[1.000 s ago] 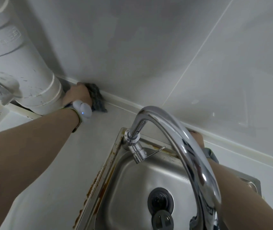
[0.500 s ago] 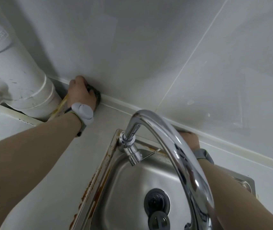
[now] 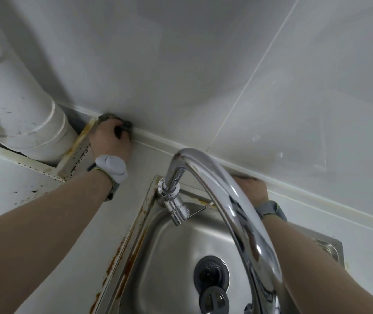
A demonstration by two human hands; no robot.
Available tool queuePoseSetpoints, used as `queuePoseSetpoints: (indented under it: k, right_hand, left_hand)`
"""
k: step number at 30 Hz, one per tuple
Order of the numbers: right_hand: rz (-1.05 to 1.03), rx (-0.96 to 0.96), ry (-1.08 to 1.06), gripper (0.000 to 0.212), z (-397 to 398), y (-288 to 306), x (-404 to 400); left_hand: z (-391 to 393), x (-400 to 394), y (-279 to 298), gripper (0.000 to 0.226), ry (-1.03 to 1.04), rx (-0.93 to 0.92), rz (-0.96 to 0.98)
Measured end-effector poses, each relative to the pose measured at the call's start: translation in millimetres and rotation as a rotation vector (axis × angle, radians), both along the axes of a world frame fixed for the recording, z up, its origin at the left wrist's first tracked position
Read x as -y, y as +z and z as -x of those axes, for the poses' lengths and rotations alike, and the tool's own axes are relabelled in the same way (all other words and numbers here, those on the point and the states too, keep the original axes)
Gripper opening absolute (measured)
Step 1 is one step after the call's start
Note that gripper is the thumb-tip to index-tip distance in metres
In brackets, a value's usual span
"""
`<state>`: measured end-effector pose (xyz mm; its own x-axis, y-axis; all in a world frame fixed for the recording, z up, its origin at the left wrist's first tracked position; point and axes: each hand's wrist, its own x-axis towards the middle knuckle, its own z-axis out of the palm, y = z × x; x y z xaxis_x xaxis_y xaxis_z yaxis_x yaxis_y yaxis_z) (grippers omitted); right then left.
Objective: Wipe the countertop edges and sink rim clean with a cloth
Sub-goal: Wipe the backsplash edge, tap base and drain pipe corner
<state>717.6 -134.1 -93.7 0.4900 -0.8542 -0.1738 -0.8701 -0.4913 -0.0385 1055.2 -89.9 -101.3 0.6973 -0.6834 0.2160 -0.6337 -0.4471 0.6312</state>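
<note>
Shifted right along the wall seam since earlier: left hand [image 3: 110,138], fingers curled round dark cloth [image 3: 122,126], pressing it into the table's [image 3: 51,257] back edge. Right hand [image 3: 252,189] behind chrome faucet [image 3: 233,200] beside sink [image 3: 149,200] rim; grip impossible to tell.

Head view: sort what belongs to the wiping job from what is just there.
In the job:
left hand, gripping the cloth
dark cloth, at the back countertop edge
countertop
sink rim, rust-stained

Just there:
faucet
white pipe
drain strainer
right hand, behind the faucet

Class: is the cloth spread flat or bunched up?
Bunched: the left hand grips the cloth as a wad against the wall.
</note>
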Motion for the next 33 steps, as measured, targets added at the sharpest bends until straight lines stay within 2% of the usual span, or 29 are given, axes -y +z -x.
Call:
queuePoseSetpoints:
  k: [4,10,13,16,18,21,24,25,27,31,33]
  right_hand:
    - [-0.017,-0.042,0.008,0.028,0,1,1]
    - [0.030,-0.014,0.023,0.030,3,-10,4]
    - [0.059,-0.064,0.023,0.033,5,-17,7]
    - [0.027,-0.015,0.013,0.037,4,-14,4]
    - [0.040,-0.014,0.025,0.037,3,-13,6]
    - [0.080,0.022,0.048,0.039,1,-8,5]
    - [0.097,0.109,0.055,0.042,0,-5,1]
    - [0.091,0.093,0.060,0.040,1,-5,2]
    - [0.091,0.042,0.042,0.038,1,-6,2]
    - [0.123,0.080,0.016,0.042,3,-17,4]
    - [0.123,0.064,0.014,0.042,5,-18,4]
  left_hand:
    - [24,-7,-2,0.019,-0.195,0.057,-0.012]
    - [-27,-11,-12,0.023,-0.003,0.171,-0.357]
    - [-26,3,-11,0.025,0.008,0.101,-0.455]
    - [-4,4,-8,0.021,0.024,-0.024,-0.423]
    - [23,-6,0,0.027,-0.055,-0.011,-0.379]
    - [73,-22,28,0.066,-0.376,-0.173,-0.345]
    - [77,-12,29,0.062,-0.551,-0.069,-0.491]
    - [68,-8,26,0.050,-0.561,-0.028,-0.530]
    - [41,-3,11,0.028,-0.534,0.070,-0.508]
    - [-6,-4,-1,0.025,-0.241,0.148,-0.506]
    - [-13,-2,-3,0.024,-0.191,0.145,-0.493]
